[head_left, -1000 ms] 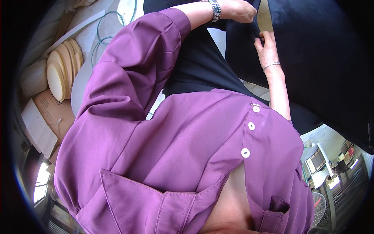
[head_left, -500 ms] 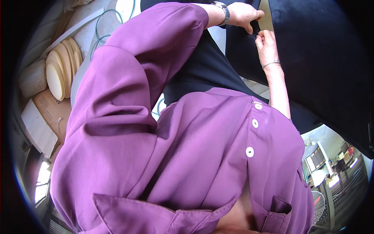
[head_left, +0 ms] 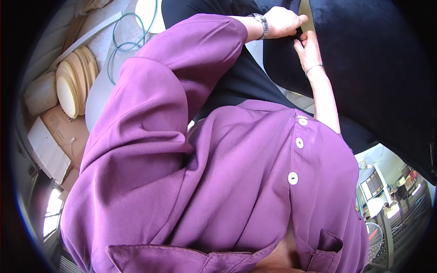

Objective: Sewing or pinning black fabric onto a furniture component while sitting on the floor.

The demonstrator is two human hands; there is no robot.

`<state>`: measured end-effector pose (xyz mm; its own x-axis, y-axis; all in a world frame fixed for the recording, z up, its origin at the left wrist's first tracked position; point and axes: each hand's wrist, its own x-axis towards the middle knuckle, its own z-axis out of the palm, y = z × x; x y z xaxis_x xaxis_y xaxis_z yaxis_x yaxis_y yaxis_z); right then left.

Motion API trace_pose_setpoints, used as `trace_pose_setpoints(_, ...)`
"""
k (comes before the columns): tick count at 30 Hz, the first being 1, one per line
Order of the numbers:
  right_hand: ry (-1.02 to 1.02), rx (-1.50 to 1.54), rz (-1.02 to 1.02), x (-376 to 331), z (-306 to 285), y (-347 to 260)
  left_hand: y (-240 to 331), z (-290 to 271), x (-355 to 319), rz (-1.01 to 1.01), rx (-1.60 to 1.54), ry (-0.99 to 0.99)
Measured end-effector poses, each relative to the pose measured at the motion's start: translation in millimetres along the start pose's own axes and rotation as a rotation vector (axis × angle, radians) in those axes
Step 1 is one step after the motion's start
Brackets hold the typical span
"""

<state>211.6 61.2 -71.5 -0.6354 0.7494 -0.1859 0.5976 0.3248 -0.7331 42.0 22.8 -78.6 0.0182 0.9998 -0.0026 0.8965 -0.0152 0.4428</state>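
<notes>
A large piece of black cloth (head_left: 364, 68) spreads over the upper right, and a tan strip (head_left: 308, 16) that looks like foam shows in a gap between its edges. At the left side of this gap, my left hand (head_left: 283, 22), with a metal-banded watch on the wrist, is closed on the cloth's edge, thumb pointing right. Just below and right of it, my right hand (head_left: 309, 51), wearing a thin bangle, has its thumb and fingers bent together at the same edge. The cloth between its fingertips is mostly hidden.
A stack of pale round discs (head_left: 75, 84) stands at the left beside a cardboard box (head_left: 63, 127). A green cord (head_left: 120, 45) lies in loops at upper left. At lower right, a fan (head_left: 374, 239) stands near metal furniture.
My left hand has shifted slightly down, its fingers folded in more. My right hand has moved a little up along the gap, and more of the tan strip shows beside it.
</notes>
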Motion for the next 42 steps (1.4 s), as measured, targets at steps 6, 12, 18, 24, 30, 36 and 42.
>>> trace_pose_setpoints(6, 0.018, -0.089, -0.142, 1, -1, -2, -8, -1, -7, 0.025, -0.241, 0.003)
trace_pose_setpoints(12, 0.013, -0.129, -0.194, 1, -3, -4, -3, -5, -6, 0.024, -0.358, 0.036)
trace_pose_setpoints(18, 0.057, -0.022, -0.107, -3, -3, -4, -6, -3, -4, -0.069, -0.43, 0.007)
trace_pose_setpoints(24, 0.016, -0.062, -0.321, -3, -6, -6, -6, -1, -7, -0.074, -0.388, -0.015)
trace_pose_setpoints(30, -0.048, -0.125, -0.364, -2, -5, 4, -14, -5, -8, -0.071, -0.414, -0.152)
trace_pose_setpoints(36, -0.009, -0.133, -0.388, -7, -5, 2, -29, -1, -18, -0.033, -0.535, -0.248)
trace_pose_setpoints(42, -0.061, -0.168, -0.338, -6, -13, 10, -17, -29, 5, -0.306, -0.564, -0.372)
